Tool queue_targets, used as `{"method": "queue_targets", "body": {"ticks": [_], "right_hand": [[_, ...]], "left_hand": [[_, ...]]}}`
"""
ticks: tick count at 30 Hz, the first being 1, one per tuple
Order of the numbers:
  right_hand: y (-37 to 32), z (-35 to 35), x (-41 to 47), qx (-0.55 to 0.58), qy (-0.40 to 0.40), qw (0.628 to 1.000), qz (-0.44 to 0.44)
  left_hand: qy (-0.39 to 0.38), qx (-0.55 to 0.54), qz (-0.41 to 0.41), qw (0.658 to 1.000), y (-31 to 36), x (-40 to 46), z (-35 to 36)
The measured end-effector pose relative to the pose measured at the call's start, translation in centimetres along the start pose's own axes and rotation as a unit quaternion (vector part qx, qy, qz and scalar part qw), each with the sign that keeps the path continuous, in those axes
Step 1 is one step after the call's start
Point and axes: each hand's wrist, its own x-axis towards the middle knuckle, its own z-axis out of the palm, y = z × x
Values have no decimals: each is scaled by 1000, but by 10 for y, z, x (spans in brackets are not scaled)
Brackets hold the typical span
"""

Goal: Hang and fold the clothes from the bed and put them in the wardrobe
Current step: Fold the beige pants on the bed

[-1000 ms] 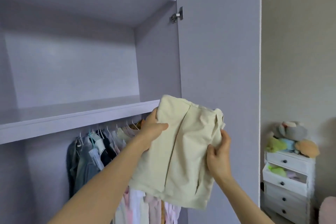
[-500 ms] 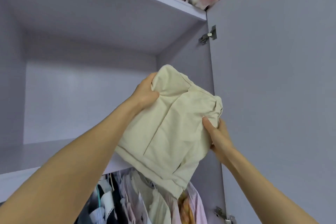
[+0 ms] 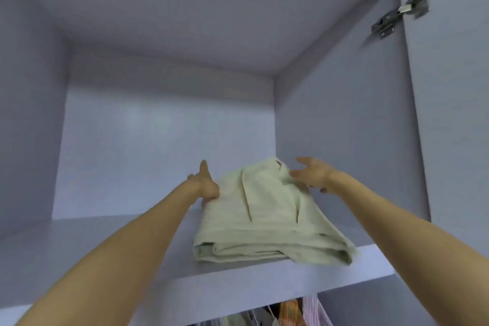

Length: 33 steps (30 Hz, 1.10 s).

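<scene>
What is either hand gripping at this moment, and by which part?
Nothing firmly: the folded cream garment lies on the shelf; left hand touches its left edge, right hand open at its back.

There was one folded cream garment point(image 3: 264, 217), one shelf point(image 3: 79, 251), one door hinge point(image 3: 399, 12), two hands, and several hanging clothes point(image 3: 291, 312) below
</scene>
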Motion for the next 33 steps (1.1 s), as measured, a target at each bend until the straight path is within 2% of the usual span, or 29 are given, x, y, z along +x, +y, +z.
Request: {"method": "queue_targets", "body": {"ticks": [1,2,5,8,12,15,19,24,28,33], "right_hand": [[4,9,3,-31,-51,998,-12],[7,17,3,-58,-89,993,-41],[11,32,-3,-90,-157,975,-125],[22,35,-14,-128,-156,963,-178],[46,33,-31,-209,-201,942,-167],[61,47,-48,-274,-170,929,-181],[64,52,-52,-295,-124,927,-194],[76,57,-21,-348,-154,914,-141],[80,67,20,-365,-213,902,-92],[78,89,77,-402,-242,881,-66]], "left_hand": [[0,78,21,997,-8,2,3],[-2,112,57,992,-13,3,5],[-15,123,168,978,-14,-4,15],[-54,130,205,969,-15,-13,36],[-100,201,227,948,-24,-26,65],[-97,275,230,928,-31,-33,71],[-63,308,211,926,-36,-32,61],[-59,382,187,903,-40,-18,71],[-86,389,155,904,-29,17,89],[-121,402,107,901,-28,73,94]]}}
